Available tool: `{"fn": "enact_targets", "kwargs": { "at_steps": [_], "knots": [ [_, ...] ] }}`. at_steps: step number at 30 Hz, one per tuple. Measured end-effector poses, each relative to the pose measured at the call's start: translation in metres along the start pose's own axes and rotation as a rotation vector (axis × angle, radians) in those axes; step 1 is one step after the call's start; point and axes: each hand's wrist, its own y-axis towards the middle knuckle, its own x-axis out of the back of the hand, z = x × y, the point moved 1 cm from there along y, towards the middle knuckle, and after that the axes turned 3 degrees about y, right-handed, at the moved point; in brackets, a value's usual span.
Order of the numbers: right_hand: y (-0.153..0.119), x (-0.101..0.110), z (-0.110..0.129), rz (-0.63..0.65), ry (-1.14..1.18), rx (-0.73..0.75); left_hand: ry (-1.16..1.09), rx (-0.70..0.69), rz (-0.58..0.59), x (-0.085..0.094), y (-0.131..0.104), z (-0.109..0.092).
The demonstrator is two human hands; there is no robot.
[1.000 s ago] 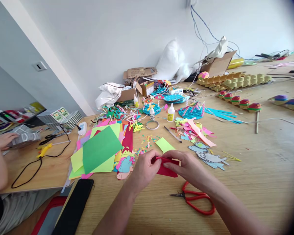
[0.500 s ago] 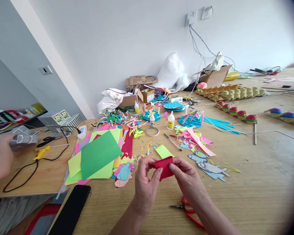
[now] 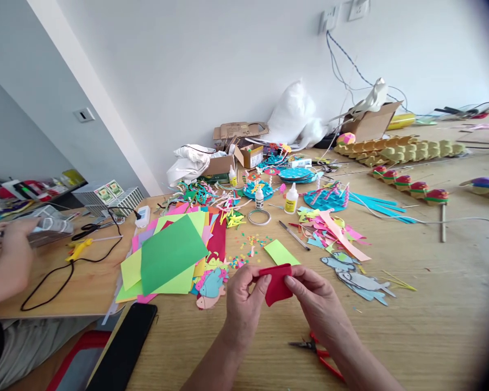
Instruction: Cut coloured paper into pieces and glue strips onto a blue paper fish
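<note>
A small piece of folded red paper (image 3: 279, 286) is held up between both hands, above the table. My left hand (image 3: 248, 298) pinches its left edge between thumb and fingers. The right edge is pinched the same way by my right hand (image 3: 315, 296). Under my right wrist lies a pair of red-handled scissors (image 3: 315, 347), blades pointing left, partly covered by the arm. Just beyond the hands is a light green paper rectangle (image 3: 281, 252). Paper fish cutouts lie left (image 3: 209, 288) and right (image 3: 361, 278) of the hands.
Coloured paper sheets (image 3: 173, 255) are stacked at left, near a black phone (image 3: 124, 347). Glue bottles (image 3: 291, 199), a tape roll (image 3: 259, 217), a pen (image 3: 294, 235) and paper scraps (image 3: 338, 231) lie beyond. Egg-carton strips (image 3: 409, 184) stand at right. A co-worker's arm (image 3: 12, 260) is at far left.
The view has shifted slightly, so the table things appear further right. The red paper now hangs lower and shows more of its face. Both hands keep hold of it.
</note>
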Motion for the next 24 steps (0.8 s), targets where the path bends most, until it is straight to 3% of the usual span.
{"fn": "enact_targets", "kwargs": {
  "at_steps": [9, 19, 24],
  "knots": [
    [0.004, -0.002, 0.023, 0.014, -0.417, 0.127, 0.078, 0.024, 0.041, 0.004, 0.0, 0.001],
    [0.006, -0.003, 0.021, 0.008, -0.278, -0.004, 0.032, 0.076, 0.038, 0.003, -0.001, 0.003],
    [0.007, -0.001, 0.018, -0.004, -0.309, 0.054, -0.004, 0.113, 0.048, 0.002, 0.0, -0.003]
  ]
}}
